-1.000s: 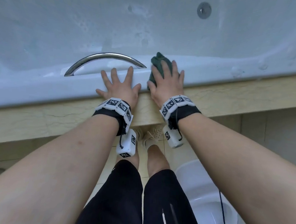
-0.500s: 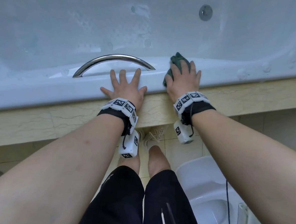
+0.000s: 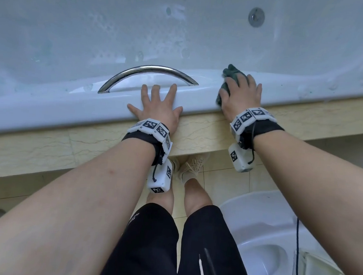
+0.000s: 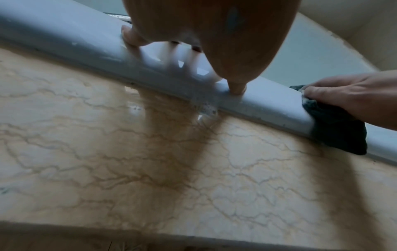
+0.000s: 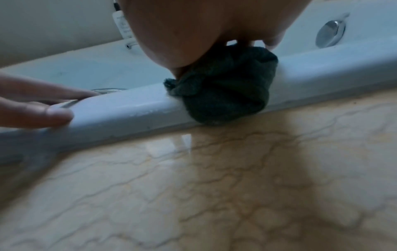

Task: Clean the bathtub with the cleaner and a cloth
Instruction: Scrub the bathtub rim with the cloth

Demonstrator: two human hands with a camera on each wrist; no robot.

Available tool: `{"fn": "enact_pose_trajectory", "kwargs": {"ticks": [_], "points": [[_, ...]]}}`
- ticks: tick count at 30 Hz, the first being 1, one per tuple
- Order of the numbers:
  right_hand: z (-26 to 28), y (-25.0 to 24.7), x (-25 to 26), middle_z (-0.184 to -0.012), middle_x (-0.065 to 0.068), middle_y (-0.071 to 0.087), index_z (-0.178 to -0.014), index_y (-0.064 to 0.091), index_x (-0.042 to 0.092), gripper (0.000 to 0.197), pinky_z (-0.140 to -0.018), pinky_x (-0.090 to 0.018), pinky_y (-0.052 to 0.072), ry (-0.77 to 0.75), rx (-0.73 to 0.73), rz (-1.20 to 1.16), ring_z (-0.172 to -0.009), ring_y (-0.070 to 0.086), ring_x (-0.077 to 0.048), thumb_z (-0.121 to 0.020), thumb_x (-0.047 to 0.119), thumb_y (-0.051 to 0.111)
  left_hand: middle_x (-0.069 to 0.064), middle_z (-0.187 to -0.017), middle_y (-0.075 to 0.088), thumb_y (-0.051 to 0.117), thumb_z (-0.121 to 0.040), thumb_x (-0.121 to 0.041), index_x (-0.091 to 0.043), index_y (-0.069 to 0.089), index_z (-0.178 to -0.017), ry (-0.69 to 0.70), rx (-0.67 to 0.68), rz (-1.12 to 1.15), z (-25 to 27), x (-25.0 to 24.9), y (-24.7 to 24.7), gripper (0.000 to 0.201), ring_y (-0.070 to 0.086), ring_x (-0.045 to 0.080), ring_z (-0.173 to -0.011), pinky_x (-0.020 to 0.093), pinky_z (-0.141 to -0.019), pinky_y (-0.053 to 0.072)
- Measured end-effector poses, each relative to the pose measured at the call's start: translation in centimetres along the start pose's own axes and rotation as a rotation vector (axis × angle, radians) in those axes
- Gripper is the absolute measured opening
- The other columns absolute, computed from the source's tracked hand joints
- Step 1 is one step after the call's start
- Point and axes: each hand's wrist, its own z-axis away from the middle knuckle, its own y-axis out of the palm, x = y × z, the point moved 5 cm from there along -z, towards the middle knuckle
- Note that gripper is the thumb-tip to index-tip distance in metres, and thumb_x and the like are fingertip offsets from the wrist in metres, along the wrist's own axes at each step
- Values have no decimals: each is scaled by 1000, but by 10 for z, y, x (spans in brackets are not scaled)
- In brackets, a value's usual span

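Observation:
The white bathtub (image 3: 50,108) runs across the top, its inside flecked with foam. My left hand (image 3: 157,106) lies flat on the rim with its fingers spread, just below the chrome grab handle (image 3: 148,70). To its right my right hand (image 3: 240,94) presses a bunched dark green cloth (image 3: 231,73) onto the rim, fingers laid straight over it. In the right wrist view the cloth (image 5: 225,90) wraps over the rim's outer edge under my palm. The left wrist view shows the cloth (image 4: 339,132) at the right, under the right hand (image 4: 354,98). No cleaner bottle is plainly visible.
A beige marble ledge (image 3: 197,134) borders the tub in front of the rim. A round chrome fitting (image 3: 256,16) sits on the far tub wall. A white toilet (image 3: 261,238) stands at my lower right, beside my legs and shoes.
My right hand has slid the cloth to the right along the rim, away from the grab handle. The left hand has stayed flat on the rim.

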Motion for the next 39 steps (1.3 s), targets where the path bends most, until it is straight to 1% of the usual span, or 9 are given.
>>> {"fn": "enact_pose_trajectory", "kwargs": {"ticks": [4,7,11,16,20,24,28,33,39], "points": [[10,8,37,-148,-1,32,-138,39,25,44,-113,-53,10,-106,9,-12,-140,18,-31,-95,37,34,1,-158,6,36,-99,-51,-44,9,-150,7,-9,-11,1,3,0,58,-11,27,-147,72,-107,5],[14,14,60,-149,0,30,-145,28,29,50,-114,-53,7,-167,32,-1,-140,16,-30,-96,39,33,2,-158,7,37,-98,-51,-44,10,-150,16,-27,-9,2,4,0,58,-11,28,-147,71,-107,5],[12,16,56,-149,1,30,-150,16,30,57,-115,-53,6,-198,41,12,-141,17,-29,-97,41,33,2,-158,7,37,-98,-51,-44,10,-149,11,-30,-13,2,7,1,59,-11,29,-147,71,-107,4],[17,16,44,-154,3,22,-149,17,30,56,-114,-55,5,-179,20,18,-144,10,-28,-97,42,32,3,-158,7,36,-98,-53,-44,8,-149,5,-24,-24,1,7,1,60,-11,30,-146,71,-107,5],[19,15,45,-155,3,20,-151,8,28,61,-114,-55,3,-131,-3,9,-145,6,-27,-96,38,34,4,-158,7,36,-97,-54,-44,10,-149,-11,-13,-30,0,5,0,60,-11,31,-146,72,-107,5],[18,15,52,-155,-2,19,-148,20,23,56,-114,-54,-1,-134,0,29,-145,1,-25,-96,37,34,5,-157,10,37,-96,-56,-43,16,-148,-43,-21,4,-3,1,-2,58,-10,32,-146,73,-106,5],[15,14,38,-156,1,17,-147,26,22,55,-114,-54,2,-122,-17,-11,-145,5,-22,-95,38,35,7,-157,10,34,-96,-57,-44,12,-149,-52,-29,-6,-4,-3,0,59,-10,33,-146,73,-105,2],[-2,4,-2,-152,0,28,-142,37,19,49,-114,-54,5,62,-70,-65,-143,13,-23,-96,36,34,8,-156,14,31,-96,-59,-46,5,-150,-4,-22,-32,-9,-10,1,61,-4,32,-146,74,-104,-1],[-25,-1,20,-137,2,46,-128,50,21,41,-112,-54,9,27,-29,-21,-134,29,-23,-96,36,29,6,-156,20,30,-95,-61,-48,0,-149,24,34,-46,-17,-27,-4,63,2,29,-146,77,-101,-1]]}}
